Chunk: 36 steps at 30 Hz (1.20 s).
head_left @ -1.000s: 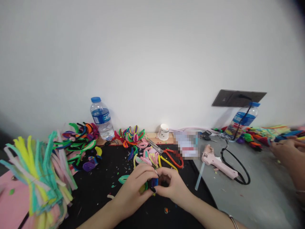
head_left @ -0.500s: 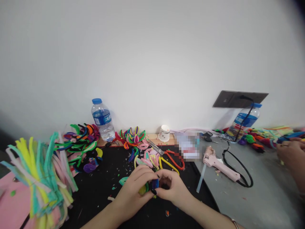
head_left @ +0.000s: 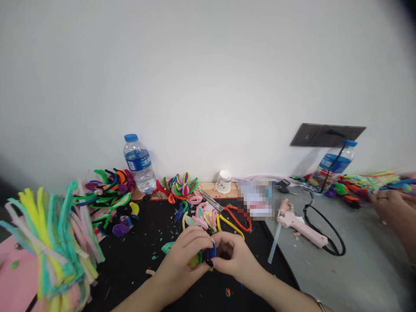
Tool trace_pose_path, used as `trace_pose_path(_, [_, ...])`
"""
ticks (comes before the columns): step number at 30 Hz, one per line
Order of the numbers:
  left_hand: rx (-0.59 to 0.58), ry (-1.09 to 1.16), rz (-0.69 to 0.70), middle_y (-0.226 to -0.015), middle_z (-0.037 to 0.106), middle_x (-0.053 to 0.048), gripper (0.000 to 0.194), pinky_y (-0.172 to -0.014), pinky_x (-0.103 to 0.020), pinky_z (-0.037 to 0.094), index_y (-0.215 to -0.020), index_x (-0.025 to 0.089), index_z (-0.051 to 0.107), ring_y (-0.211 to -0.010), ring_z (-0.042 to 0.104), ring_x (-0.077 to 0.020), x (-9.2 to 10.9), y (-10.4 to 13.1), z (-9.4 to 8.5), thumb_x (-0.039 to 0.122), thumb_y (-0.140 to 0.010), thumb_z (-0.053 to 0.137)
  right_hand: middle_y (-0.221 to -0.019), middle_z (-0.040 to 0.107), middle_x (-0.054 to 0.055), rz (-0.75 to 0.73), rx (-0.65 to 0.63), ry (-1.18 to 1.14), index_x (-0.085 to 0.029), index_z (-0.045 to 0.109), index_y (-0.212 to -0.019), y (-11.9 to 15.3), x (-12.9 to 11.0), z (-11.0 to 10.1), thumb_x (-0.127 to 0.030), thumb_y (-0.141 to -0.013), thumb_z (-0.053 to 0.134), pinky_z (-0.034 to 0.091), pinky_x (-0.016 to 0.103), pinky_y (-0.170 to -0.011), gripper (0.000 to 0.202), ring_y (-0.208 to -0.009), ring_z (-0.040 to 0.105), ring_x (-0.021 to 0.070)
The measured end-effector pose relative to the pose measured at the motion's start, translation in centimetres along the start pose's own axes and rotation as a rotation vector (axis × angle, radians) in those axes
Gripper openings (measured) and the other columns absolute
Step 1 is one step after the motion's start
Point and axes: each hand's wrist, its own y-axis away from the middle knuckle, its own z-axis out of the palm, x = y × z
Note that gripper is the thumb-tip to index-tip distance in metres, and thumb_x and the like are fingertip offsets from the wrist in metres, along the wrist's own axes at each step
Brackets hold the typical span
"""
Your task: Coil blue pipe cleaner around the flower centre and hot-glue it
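Note:
Near the middle of the black mat [head_left: 130, 264], my left hand [head_left: 183, 260] is closed around a bundle of fuzzy loops, with yellow-green and teal parts [head_left: 167, 247] showing. My right hand [head_left: 235, 258] pinches a dark blue fuzzy piece [head_left: 211, 251] against the bundle, thumb and forefinger meeting my left fingertips. Part of the bundle is hidden by my fingers. Just behind my hands lie pink and pastel loops [head_left: 201, 214] and scissors with red and yellow handles [head_left: 235, 216].
Fuzzy stems [head_left: 53, 242] are heaped at left. Behind stand a water bottle [head_left: 138, 162] and a paper cup [head_left: 223, 182]. A pink glue gun [head_left: 302, 227] with its black cord lies right, near a tilted bottle [head_left: 334, 164]. Another person's hand [head_left: 394, 210] works at far right.
My hands keep nearly the same grip, with the blue piece slightly shifted. At far right, the other person's hand has moved a little to the left.

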Motion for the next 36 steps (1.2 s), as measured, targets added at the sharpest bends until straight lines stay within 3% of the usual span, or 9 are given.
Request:
trace_pose_path(15, [0.021, -0.040, -0.009, -0.087, 0.062, -0.004, 0.029, -0.079, -0.034, 0.049, -0.089, 0.022, 0.055, -0.087, 0.057, -0.0197, -0.06, 0.16, 0.02, 0.002, -0.069, 0.059, -0.069, 0.058, -0.002, 0.016, -0.016, -0.014, -0.014, 0.060, -0.079, 0.03, -0.09, 0.14, -0.012, -0.062, 0.069, 0.043, 0.022, -0.060, 0.019, -0.062, 0.054, 0.0107])
trace_pose_path(36, [0.014, -0.051, -0.050, -0.087, 0.061, -0.004, 0.031, -0.076, -0.032, 0.049, -0.088, 0.022, 0.053, -0.084, 0.057, -0.0188, -0.18, 0.39, 0.23, 0.000, -0.067, 0.060, -0.065, 0.056, -0.003, 0.049, -0.003, -0.039, -0.014, 0.061, -0.076, 0.06, 0.06, 0.36, -0.023, -0.060, 0.076, 0.042, 0.022, -0.058, 0.024, -0.059, 0.052, 0.0105])
